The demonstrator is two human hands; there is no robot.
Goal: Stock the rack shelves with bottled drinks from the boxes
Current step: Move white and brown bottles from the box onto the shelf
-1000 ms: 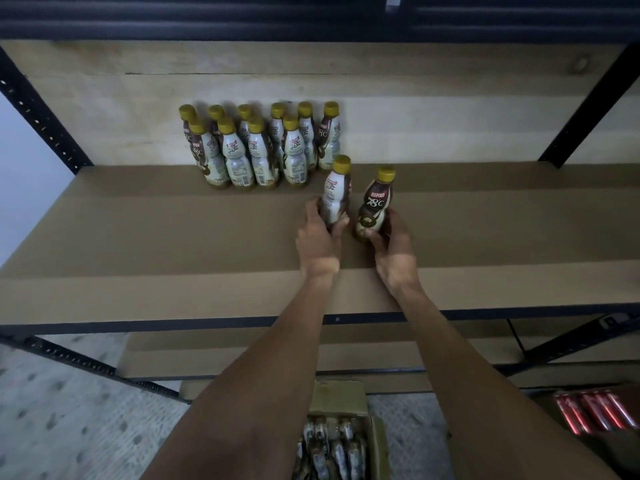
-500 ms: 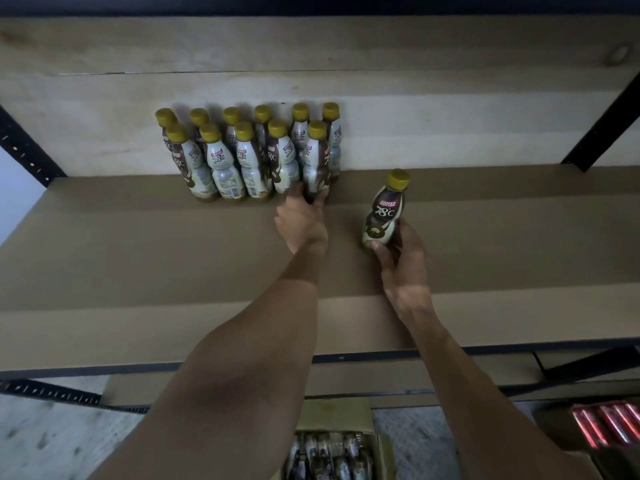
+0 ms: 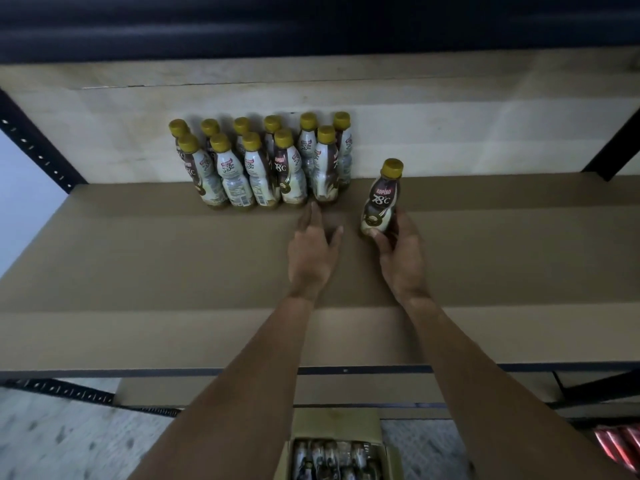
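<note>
I see my right hand curled round the base of a tilted bottle, left hand empty with fingers spread, just short of the bottle cluster on the shelf

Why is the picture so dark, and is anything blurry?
Head view: the light is dim; the row of bottles throws soft shadows on the back board; the held bottle has a readable label; the box below looks blurry.

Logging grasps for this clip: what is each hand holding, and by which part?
The right hand grips a bottle by its lower body; the left hand holds nothing.
</note>
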